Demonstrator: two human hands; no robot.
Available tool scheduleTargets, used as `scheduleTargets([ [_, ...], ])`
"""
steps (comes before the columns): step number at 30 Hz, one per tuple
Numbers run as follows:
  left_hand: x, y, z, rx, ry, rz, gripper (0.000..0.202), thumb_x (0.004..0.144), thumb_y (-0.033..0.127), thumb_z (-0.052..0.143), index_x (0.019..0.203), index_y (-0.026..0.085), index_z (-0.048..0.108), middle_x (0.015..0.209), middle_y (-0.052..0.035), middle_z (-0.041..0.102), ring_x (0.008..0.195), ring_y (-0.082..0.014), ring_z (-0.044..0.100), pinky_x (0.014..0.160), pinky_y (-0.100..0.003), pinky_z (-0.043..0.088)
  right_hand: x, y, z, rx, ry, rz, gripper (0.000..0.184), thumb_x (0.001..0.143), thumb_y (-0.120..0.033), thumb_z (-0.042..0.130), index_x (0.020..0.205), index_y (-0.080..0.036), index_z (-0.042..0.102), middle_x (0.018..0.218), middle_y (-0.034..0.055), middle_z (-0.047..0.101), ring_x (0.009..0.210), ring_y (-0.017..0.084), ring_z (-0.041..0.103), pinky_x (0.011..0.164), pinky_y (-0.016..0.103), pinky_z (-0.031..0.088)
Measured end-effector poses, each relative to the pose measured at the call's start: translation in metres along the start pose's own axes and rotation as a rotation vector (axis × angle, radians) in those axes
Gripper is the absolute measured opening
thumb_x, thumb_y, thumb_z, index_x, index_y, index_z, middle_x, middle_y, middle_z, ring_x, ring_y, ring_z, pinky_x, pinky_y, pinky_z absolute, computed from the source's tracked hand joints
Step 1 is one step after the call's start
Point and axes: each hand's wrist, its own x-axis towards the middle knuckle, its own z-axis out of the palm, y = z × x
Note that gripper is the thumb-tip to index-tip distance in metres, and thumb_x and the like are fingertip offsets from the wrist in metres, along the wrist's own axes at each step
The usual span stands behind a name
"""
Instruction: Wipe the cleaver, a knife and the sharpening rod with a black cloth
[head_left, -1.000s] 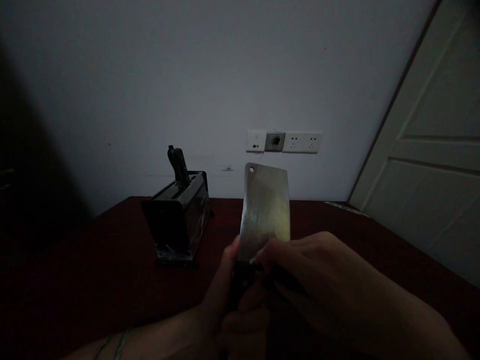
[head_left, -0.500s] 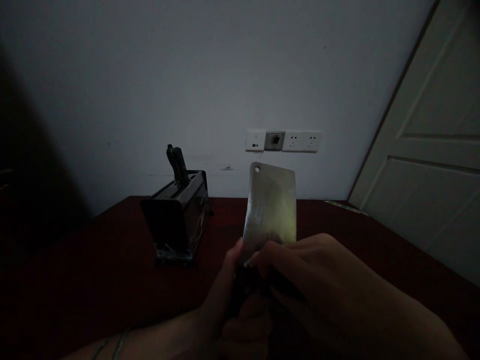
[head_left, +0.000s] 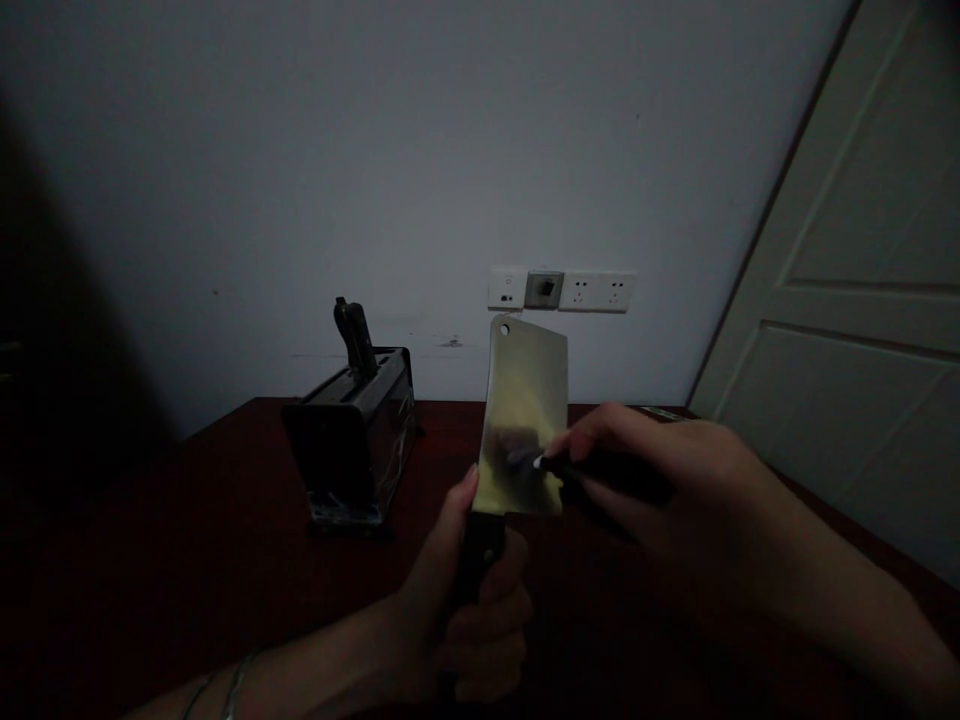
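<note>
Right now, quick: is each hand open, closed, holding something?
Left hand: closed, holding the cleaver by its handle.
Right hand: closed, holding a dark pen-like tool.

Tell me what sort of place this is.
Probably a dim room in a home. A reddish table stands by a plain wall with sockets, a pale panelled door is at right, and what looks like a knife block sits on the table.
</note>
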Motion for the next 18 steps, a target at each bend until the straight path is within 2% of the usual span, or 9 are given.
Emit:
scheduleTargets([
  [5,0.001,-0.001,0.003,0.022,0.003,0.022,0.071,0.085,0.066,0.009,0.05,0.017,0.047,0.031,0.0043,0.032,0.022,-0.0057,0.023,0.028,-0.017,0.027,0.005,0.006,-0.005,0.052,0.096,0.038,0.013,0.08,-0.023,0.055,0.093,-0.02,0.055,0.081,0.0026,0.067,0.067,0.015,0.063,0.057,0.024,0.045],
  [11,0.004,-0.002,-0.004,0.019,-0.006,0.014,0.071,0.085,0.065,0.009,0.051,0.017,0.047,0.032,0.0041,0.033,0.022,-0.0061,0.025,0.028,-0.017,0.025,0.007,0.0,-0.007,-0.008,0.242,0.035,0.018,0.081,-0.023,0.053,0.098,-0.02,0.054,0.085,0.0043,0.065,0.073,0.017,0.062,0.063,0.027,0.047],
  [15,0.006,-0.002,-0.009,0.047,-0.008,0.013,0.069,0.085,0.065,0.011,0.051,0.017,0.047,0.031,0.0042,0.034,0.022,-0.0062,0.025,0.028,-0.017,0.027,0.008,0.001,-0.006,-0.035,0.232,0.023,0.019,0.08,-0.021,0.051,0.098,-0.018,0.058,0.088,0.0058,0.065,0.076,0.018,0.061,0.067,0.03,0.047],
  [18,0.006,-0.001,-0.009,0.113,0.046,0.026,0.067,0.086,0.063,0.011,0.054,0.017,0.048,0.032,0.0046,0.034,0.023,-0.0066,0.025,0.028,-0.018,0.029,0.01,0.006,-0.004,-0.002,0.136,0.052,0.018,0.081,-0.018,0.049,0.094,-0.018,0.061,0.086,0.006,0.066,0.076,0.018,0.061,0.067,0.03,0.047],
])
